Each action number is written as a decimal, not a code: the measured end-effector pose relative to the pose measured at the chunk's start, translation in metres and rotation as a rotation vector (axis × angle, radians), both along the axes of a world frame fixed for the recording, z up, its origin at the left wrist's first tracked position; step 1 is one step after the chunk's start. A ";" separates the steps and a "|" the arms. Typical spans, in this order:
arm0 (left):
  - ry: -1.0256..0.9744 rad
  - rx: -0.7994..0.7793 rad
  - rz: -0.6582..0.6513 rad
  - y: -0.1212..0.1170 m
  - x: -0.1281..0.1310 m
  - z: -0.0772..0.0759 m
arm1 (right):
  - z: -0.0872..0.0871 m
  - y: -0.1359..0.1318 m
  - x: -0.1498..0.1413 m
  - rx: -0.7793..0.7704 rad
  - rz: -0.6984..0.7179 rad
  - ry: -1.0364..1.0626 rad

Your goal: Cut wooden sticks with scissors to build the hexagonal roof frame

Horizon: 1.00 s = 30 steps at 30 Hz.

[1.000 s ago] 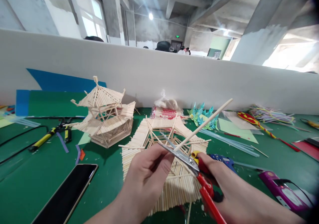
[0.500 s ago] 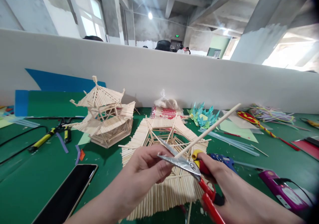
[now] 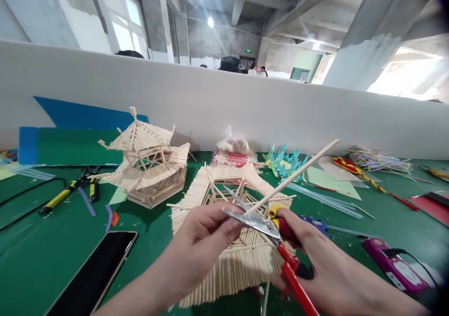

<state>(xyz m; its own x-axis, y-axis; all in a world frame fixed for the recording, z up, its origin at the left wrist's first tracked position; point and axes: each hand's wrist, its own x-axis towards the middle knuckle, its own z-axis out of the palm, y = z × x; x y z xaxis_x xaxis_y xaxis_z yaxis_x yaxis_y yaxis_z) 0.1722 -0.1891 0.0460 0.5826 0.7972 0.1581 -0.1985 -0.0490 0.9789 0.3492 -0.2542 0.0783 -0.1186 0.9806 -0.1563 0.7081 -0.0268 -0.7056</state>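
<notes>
My left hand (image 3: 213, 234) is closed, pinching the near end of a thin wooden stick (image 3: 294, 178) that slants up to the right. In my right hand (image 3: 308, 250) is a pair of scissors (image 3: 263, 224) with red handles. Its metal blades are parted around the stick, close to my left fingertips. A yellow-tipped red piece (image 3: 275, 210) shows by my right fingers; I cannot tell whether it belongs to the scissors. Below both hands lies a many-sided roof-like frame of wooden sticks (image 3: 224, 274), partly covered by them.
A stick pavilion model (image 3: 150, 166) stands left, beyond a phone (image 3: 94, 269). Pliers (image 3: 63, 196) lie far left. Behind are bagged sticks (image 3: 233, 157) and a turquoise paper flower (image 3: 286, 164). To the right are a blue glue gun (image 3: 315, 224) and purple power strip (image 3: 394, 264).
The stick's far end has risen slightly, and the scissors have shifted a little upward with it. Fingers of my right hand now show below the red handle. My left hand keeps its pinch.
</notes>
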 end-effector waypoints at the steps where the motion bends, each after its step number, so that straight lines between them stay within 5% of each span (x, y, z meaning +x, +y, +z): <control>1: -0.043 -0.091 -0.062 0.001 -0.002 -0.001 | -0.002 -0.001 0.001 0.016 0.001 0.000; 4: -0.088 -0.254 -0.182 0.004 -0.006 -0.002 | -0.009 -0.003 0.002 0.086 0.024 -0.007; 7: -0.070 -0.250 -0.179 0.002 -0.006 -0.002 | -0.013 -0.004 0.000 0.124 0.022 -0.015; 16: 0.139 0.280 0.278 -0.009 0.002 -0.007 | -0.014 0.004 -0.012 0.128 -0.041 -0.014; 19: 0.112 0.323 0.214 -0.006 0.000 -0.009 | -0.015 0.003 -0.011 0.117 -0.050 -0.040; 25: -0.069 0.021 -0.055 0.002 -0.005 -0.008 | -0.017 -0.002 -0.004 0.123 -0.018 -0.052; 30: -0.025 0.084 -0.036 0.000 -0.005 -0.009 | -0.019 -0.001 -0.006 0.184 -0.004 -0.028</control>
